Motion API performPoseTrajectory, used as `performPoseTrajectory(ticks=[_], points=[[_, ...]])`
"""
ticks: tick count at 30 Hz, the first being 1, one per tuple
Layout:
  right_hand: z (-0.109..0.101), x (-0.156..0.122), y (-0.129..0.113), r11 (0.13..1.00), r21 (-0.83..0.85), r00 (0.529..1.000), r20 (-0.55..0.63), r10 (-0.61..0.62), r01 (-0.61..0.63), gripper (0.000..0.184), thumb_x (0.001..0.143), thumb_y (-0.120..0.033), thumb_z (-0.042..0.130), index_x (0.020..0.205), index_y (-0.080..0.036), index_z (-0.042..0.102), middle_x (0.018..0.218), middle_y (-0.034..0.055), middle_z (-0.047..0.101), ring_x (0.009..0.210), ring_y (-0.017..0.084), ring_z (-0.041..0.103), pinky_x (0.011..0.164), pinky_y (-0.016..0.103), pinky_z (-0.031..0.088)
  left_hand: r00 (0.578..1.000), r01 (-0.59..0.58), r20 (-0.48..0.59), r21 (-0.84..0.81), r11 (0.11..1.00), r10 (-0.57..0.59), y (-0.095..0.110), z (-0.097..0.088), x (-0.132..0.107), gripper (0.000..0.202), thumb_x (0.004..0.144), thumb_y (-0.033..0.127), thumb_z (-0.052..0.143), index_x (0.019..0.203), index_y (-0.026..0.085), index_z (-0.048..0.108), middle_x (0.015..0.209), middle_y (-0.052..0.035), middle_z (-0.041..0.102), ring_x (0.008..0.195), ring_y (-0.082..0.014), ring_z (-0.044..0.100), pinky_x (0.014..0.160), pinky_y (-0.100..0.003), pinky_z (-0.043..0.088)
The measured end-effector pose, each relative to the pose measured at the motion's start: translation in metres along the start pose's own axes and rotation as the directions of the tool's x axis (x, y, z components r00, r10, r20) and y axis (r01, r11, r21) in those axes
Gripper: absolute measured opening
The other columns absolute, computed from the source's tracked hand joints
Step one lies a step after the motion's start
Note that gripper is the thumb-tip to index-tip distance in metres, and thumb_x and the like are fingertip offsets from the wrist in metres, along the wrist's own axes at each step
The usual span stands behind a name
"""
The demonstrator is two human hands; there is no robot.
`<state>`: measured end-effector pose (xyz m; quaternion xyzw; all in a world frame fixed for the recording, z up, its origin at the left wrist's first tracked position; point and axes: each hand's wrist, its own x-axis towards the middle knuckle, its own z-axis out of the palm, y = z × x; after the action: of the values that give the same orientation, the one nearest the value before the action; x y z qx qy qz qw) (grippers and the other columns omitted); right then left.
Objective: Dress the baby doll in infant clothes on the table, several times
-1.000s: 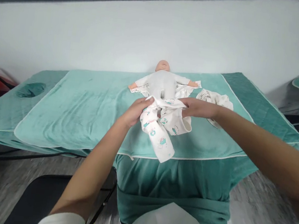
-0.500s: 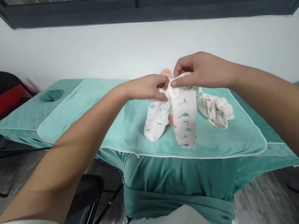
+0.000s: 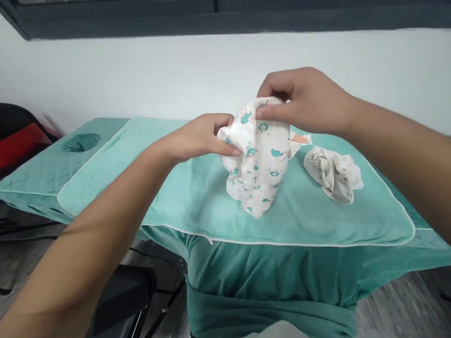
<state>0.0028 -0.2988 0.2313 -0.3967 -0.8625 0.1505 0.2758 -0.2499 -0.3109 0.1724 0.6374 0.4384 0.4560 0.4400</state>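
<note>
A pair of white baby pants [image 3: 270,158] with green and pink animal prints hangs between my hands, over the middle of the pale green mat. At its gathered upper edge, my right hand [image 3: 308,99] pinches the cloth between thumb and fingers. My left hand [image 3: 202,139] grips a fold on the left side, thumb in front. Behind the pants, to the right, a skin-coloured piece in white cloth [image 3: 302,139], apparently part of a doll, sticks out. The pants hide most of what lies there.
A crumpled white printed cloth [image 3: 334,174] lies on the mat [image 3: 366,225], right of my hands. The mat covers a green padded table [image 3: 28,167] with a round hole at left. A white wall and dark window frame rise behind. A red-and-black chair [image 3: 4,147] stands left.
Both hands have lifted and turned the pants; their two legs hung apart before and now overlap in one bunch. My left hand has moved left. The doll's head is now hidden.
</note>
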Motion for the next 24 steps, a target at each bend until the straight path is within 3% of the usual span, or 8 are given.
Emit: performPoseTrajectory(ticks=[3, 5, 9, 13, 16, 18, 21, 24], points=[[0.011, 0.011, -0.007, 0.998, 0.033, 0.989, -0.143, -0.04, 0.045, 0.022, 0.088, -0.044, 0.069, 0.093, -0.023, 0.067, 0.086, -0.001, 0.06, 0.089, 0.017, 0.06, 0.079, 0.031, 0.047, 0.997, 0.039, 0.076, -0.12, 0.992, -0.03, -0.011, -0.008, 0.001, 0.041, 0.065, 0.029, 0.089, 0.098, 0.016, 0.068, 0.09, -0.0032, 0.068, 0.1, -0.0306, 0.071, 0.078, -0.035, 0.056], [0.019, 0.019, -0.006, 0.996, 0.021, 0.976, -0.205, -0.078, 0.084, 0.019, 0.089, -0.041, 0.068, 0.091, -0.022, 0.066, 0.085, -0.0006, 0.061, 0.085, 0.017, 0.058, 0.079, 0.031, 0.047, 0.999, 0.014, 0.043, -0.158, 0.987, -0.008, -0.013, -0.012, 0.004, 0.041, 0.067, 0.032, 0.089, 0.099, 0.017, 0.068, 0.09, -0.003, 0.068, 0.101, -0.031, 0.071, 0.079, -0.035, 0.056], [0.036, 0.032, 0.004, 0.996, -0.029, 0.972, -0.216, -0.089, 0.085, 0.027, 0.092, -0.048, 0.065, 0.094, -0.021, 0.066, 0.081, 0.0002, 0.06, 0.086, 0.019, 0.057, 0.08, 0.032, 0.043, 1.0, -0.006, 0.0, -0.128, 0.992, 0.006, -0.011, -0.02, 0.014, 0.034, 0.074, 0.037, 0.085, 0.094, 0.017, 0.068, 0.085, -0.003, 0.066, 0.096, -0.0298, 0.072, 0.072, -0.033, 0.054], [0.049, 0.039, 0.013, 0.997, -0.048, 0.989, -0.132, -0.069, 0.063, 0.039, 0.093, -0.058, 0.06, 0.097, -0.021, 0.069, 0.081, 0.0018, 0.061, 0.091, 0.022, 0.059, 0.082, 0.034, 0.042, 0.998, -0.063, 0.002, 0.029, 0.998, 0.063, -0.012, -0.031, 0.022, 0.04, 0.065, 0.041, 0.091, 0.083, 0.019, 0.064, 0.076, -0.0004, 0.063, 0.079, -0.0229, 0.069, 0.065, -0.029, 0.05], [0.056, 0.044, 0.026, 0.996, -0.083, 0.997, -0.054, -0.047, 0.043, 0.042, 0.094, -0.062, 0.056, 0.094, -0.022, 0.069, 0.082, 0.0023, 0.063, 0.094, 0.024, 0.061, 0.086, 0.036, 0.043, 0.994, -0.111, 0.003, 0.197, 0.974, 0.113, -0.02, -0.045, 0.024, 0.042, 0.068, 0.051, 0.087, 0.076, 0.02, 0.06, 0.069, 0.0003, 0.059, 0.069, -0.0178, 0.061, 0.059, -0.026, 0.044], [0.064, 0.048, 0.042, 0.994, -0.105, 0.998, 0.052, -0.027, 0.032, 0.04, 0.092, -0.06, 0.059, 0.087, -0.021, 0.069, 0.085, 0.0036, 0.065, 0.097, 0.027, 0.062, 0.089, 0.038, 0.044, 0.993, -0.116, 0.016, 0.384, 0.916, 0.118, -0.028, -0.059, 0.023, 0.043, 0.069, 0.055, 0.084, 0.069, 0.02, 0.058, 0.067, -0.0002, 0.056, 0.066, -0.016, 0.055, 0.057, -0.026, 0.039], [0.084, 0.053, 0.07, 0.993, -0.1, 0.976, 0.217, -0.036, 0.059, 0.03, 0.087, -0.05, 0.066, 0.084, -0.021, 0.068, 0.107, 0.0086, 0.068, 0.11, 0.032, 0.06, 0.095, 0.043, 0.045, 0.996, -0.057, -0.015, 0.664, 0.746, 0.09, -0.047, -0.08, 0.02, 0.048, 0.068, 0.056, 0.084, 0.057, 0.021, 0.052, 0.059, 0.0006, 0.049, 0.061, -0.0145, 0.046, 0.055, -0.027, 0.031], [0.111, 0.056, 0.086, 0.999, -0.024, 0.967, 0.251, 0.032, -0.026, 0.026, 0.086, -0.047, 0.064, 0.084, -0.021, 0.064, 0.111, 0.0116, 0.067, 0.111, 0.034, 0.061, 0.095, 0.047, 0.048, 0.989, 0.067, -0.138, 0.734, 0.676, 0.051, -0.065, -0.094, 0.015, 0.047, 0.079, 0.058, 0.072, 0.056, 0.022, 0.053, 0.053, 0.0014, 0.046, 0.055, -0.014, 0.038, 0.054, -0.029, 0.026]])
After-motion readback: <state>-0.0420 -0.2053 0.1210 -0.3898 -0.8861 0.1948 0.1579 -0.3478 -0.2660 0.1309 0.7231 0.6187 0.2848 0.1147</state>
